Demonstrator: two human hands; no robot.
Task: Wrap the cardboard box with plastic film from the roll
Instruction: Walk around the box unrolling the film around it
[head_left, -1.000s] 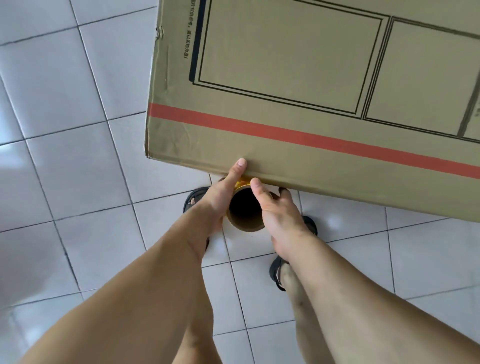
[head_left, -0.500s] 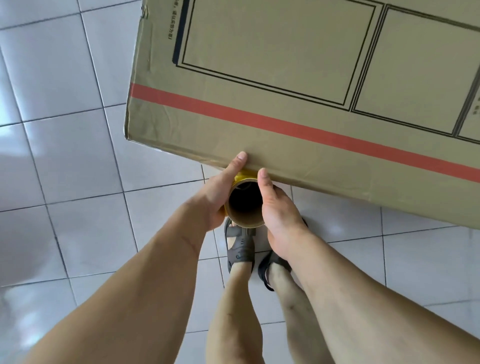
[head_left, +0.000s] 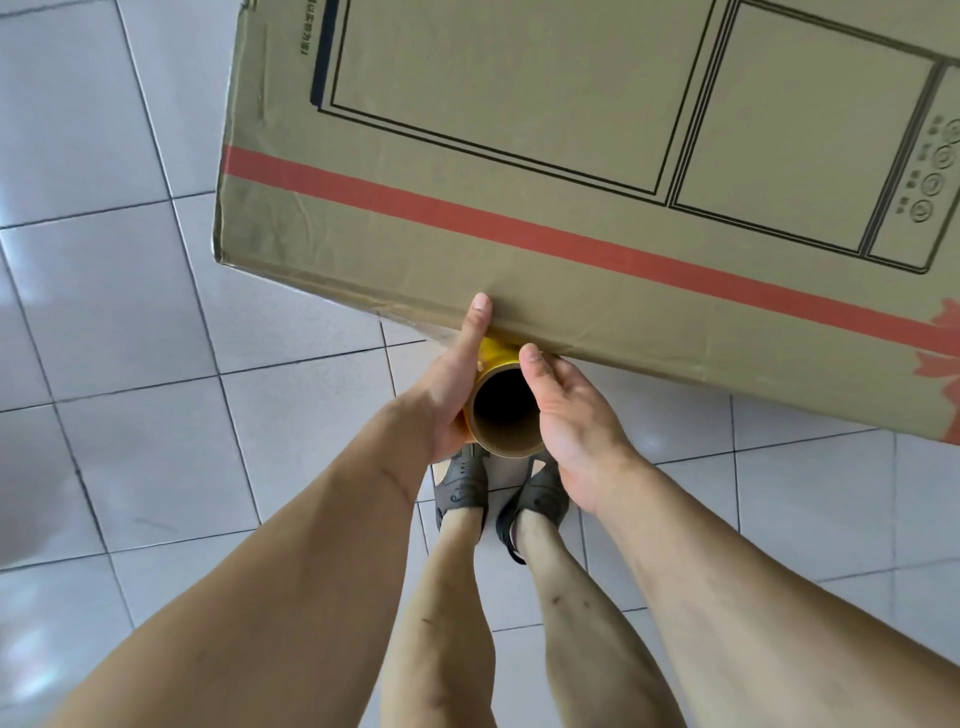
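Observation:
A large brown cardboard box (head_left: 519, 130) with a red stripe and black line drawings fills the upper right. Just below its near edge I look down the hollow cardboard core of the film roll (head_left: 501, 415), whose yellow rim shows at the top. My left hand (head_left: 447, 379) holds the roll's left side, its thumb reaching up against the box edge. My right hand (head_left: 571, 415) holds the right side, thumb on the roll's top rim. The rest of the roll is hidden behind both hands. Clear film glints faintly along the box edge left of the thumb.
The floor is pale grey tile (head_left: 130, 338) with dark grout lines, open on the left and below the box at right. My two legs and grey shoes (head_left: 462, 486) stand directly beneath the roll.
The box corner has drifted left and down in view. My feet have come together under the roll. Both hands keep their hold on the roll against the box edge.

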